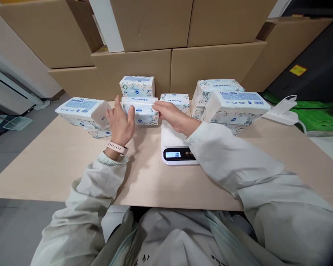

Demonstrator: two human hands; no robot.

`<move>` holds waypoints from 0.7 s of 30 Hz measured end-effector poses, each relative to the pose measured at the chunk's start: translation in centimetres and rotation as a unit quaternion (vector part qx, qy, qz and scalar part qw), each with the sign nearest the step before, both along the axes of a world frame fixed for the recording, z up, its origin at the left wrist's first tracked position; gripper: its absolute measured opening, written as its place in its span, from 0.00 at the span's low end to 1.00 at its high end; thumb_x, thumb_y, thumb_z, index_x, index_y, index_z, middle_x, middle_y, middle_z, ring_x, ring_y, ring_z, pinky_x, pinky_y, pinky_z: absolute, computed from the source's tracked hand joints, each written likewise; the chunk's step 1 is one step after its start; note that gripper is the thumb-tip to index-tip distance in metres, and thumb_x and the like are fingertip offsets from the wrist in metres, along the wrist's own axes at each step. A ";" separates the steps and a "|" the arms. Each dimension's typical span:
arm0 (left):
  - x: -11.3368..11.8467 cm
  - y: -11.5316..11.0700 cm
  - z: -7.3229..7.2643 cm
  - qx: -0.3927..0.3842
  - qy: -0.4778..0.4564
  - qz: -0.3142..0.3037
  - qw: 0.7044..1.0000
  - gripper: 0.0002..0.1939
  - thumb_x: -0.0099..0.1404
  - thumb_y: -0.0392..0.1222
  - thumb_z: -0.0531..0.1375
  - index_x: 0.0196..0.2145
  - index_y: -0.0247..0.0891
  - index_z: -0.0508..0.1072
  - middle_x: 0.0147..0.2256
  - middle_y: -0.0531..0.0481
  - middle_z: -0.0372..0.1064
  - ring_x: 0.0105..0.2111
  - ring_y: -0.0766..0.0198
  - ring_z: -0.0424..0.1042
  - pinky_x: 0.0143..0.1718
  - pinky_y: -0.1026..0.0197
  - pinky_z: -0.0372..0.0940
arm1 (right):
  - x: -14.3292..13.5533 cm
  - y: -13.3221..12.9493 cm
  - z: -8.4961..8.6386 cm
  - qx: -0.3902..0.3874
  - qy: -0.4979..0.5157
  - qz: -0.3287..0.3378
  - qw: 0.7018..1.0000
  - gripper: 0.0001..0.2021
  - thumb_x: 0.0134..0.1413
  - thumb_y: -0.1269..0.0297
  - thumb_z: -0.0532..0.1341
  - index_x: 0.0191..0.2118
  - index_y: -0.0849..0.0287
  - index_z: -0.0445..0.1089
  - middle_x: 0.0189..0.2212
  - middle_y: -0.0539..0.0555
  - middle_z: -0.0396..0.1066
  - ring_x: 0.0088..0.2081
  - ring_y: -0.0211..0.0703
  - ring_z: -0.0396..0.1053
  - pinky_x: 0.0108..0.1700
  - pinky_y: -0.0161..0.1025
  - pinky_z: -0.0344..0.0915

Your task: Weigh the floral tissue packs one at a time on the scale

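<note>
A wrapped tissue pack (pixel 142 112) with a floral print stands in the middle of the table, left of a white kitchen scale (pixel 173 136). My right hand (pixel 170 113) grips this pack at its right end, the wrist passing over the scale. On the pack's other side, my left hand (pixel 120 123) is open with thumb and fingers spread; whether it touches the wrapper I cannot tell. The scale's lit display (pixel 173 154) reads 0.0. Behind the held pack stands a second tissue pack (pixel 137 87), and another pack (pixel 174 101) sits behind the scale.
Stacked tissue packs (pixel 83 107) stand at the left, and a larger stack (pixel 235 105) at the right. Cardboard boxes (pixel 138 70) wall off the table's back edge. A white power strip (pixel 281 112) lies at the right near a green crate (pixel 322 120).
</note>
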State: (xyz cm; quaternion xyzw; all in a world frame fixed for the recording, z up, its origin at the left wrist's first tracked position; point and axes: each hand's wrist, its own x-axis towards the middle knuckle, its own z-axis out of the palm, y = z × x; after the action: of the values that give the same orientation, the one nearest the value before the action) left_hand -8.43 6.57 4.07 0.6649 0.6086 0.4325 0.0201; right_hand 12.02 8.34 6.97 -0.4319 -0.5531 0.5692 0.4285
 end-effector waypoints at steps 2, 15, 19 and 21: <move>0.3 -2.1 1.3 0.024 -0.041 -0.040 0.998 0.48 0.75 0.75 0.44 0.74 0.32 0.58 0.67 0.28 0.64 0.71 0.34 0.60 0.75 0.31 0.45 | 1.7 -2.7 1.6 0.028 -0.014 -0.007 0.999 0.20 0.62 0.57 0.65 0.57 0.55 0.74 0.69 0.56 0.69 0.70 0.52 0.64 0.74 0.53 0.60; 7.0 -7.7 -1.9 -0.120 -0.190 -0.268 0.937 0.42 0.75 0.68 0.57 0.76 0.42 0.57 0.75 0.37 0.56 0.76 0.38 0.54 0.77 0.36 0.49 | 12.8 -11.5 -3.7 0.116 -0.158 -0.119 0.973 0.24 0.66 0.50 0.65 0.65 0.46 0.73 0.67 0.55 0.73 0.67 0.58 0.72 0.70 0.64 0.68; 6.7 -8.2 -3.3 -0.081 -0.197 -0.266 0.940 0.40 0.76 0.64 0.57 0.77 0.46 0.55 0.78 0.41 0.48 0.79 0.44 0.46 0.79 0.39 0.43 | 13.5 -12.6 -7.7 0.308 -0.181 -0.259 0.897 0.22 0.71 0.55 0.62 0.67 0.45 0.70 0.64 0.58 0.76 0.60 0.54 0.78 0.63 0.59 0.75; 6.3 -8.6 -4.1 -0.071 -0.211 -0.242 0.944 0.38 0.78 0.63 0.55 0.77 0.49 0.54 0.78 0.43 0.47 0.79 0.45 0.47 0.79 0.39 0.46 | 13.7 -13.2 -9.1 0.377 -0.194 -0.302 0.854 0.22 0.71 0.60 0.61 0.67 0.46 0.69 0.59 0.59 0.79 0.56 0.53 0.79 0.60 0.58 0.76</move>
State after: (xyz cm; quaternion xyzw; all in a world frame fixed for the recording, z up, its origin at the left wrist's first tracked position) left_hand -2.13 -1.99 0.00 0.6823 0.4407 0.5005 0.2995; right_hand 25.75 -4.89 -2.16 -0.4845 -0.6399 0.0639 0.5931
